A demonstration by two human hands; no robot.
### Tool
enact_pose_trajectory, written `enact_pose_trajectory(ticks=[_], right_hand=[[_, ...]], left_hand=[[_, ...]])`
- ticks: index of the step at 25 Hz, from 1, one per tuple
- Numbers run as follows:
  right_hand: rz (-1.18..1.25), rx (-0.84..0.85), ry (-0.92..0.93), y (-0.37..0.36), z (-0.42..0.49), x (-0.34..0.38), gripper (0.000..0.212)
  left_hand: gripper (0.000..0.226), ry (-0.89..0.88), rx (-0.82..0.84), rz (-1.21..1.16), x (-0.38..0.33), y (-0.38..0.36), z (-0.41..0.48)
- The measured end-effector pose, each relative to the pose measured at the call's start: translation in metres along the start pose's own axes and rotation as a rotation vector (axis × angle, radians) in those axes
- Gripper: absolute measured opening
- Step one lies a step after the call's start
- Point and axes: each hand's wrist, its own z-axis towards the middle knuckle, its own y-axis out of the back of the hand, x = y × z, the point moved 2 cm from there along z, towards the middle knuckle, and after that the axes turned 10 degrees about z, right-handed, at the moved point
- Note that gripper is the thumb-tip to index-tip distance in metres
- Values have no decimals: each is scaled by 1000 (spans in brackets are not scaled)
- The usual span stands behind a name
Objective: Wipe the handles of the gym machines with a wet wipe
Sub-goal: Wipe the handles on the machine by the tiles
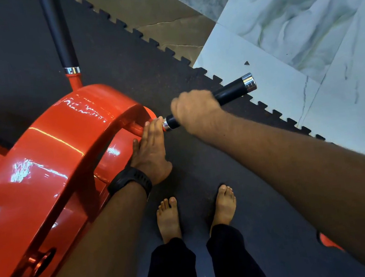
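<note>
Fingers [153,130] of your left hand [152,150] are lying straight against the red frame [60,143]. Your right hand [196,110] is gripping the black handle [232,89], which is jutting over the rubber mat [204,170]. The mat's toothed edge is meeting brown and pale marble tiles [300,16] just beyond.

dim; glare on red frame [44,143]; right hand [193,111] motion-blurred; wide-angle warp.

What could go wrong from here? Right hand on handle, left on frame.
1. The left hand lies flat where the red frame meets the black handle: a pinch if the arm swings.
2. No wipe shows under the right hand; the stretch by the chrome cap may get skipped.
3. Bare feet stand near the frame.
</note>
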Motion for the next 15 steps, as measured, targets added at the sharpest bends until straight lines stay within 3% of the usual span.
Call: enact_pose_trajectory(ticks=[4,8,13,15], right_hand=[[-52,-11,-186,21,-2,-34,37],[-89,-93,-75,-8,-14,-5,33],[-134,-237,-132,-22,-34,-38,69],[-88,-213,-198,-16,-34,-48,50]], left_hand=[[116,-4,-17,-14,2,-2,1],[116,2,-40,-4,1,-6,3],[116,-11,-35,-13,2,-4,2],[116,-7,-44,-23,1,-4,3]])
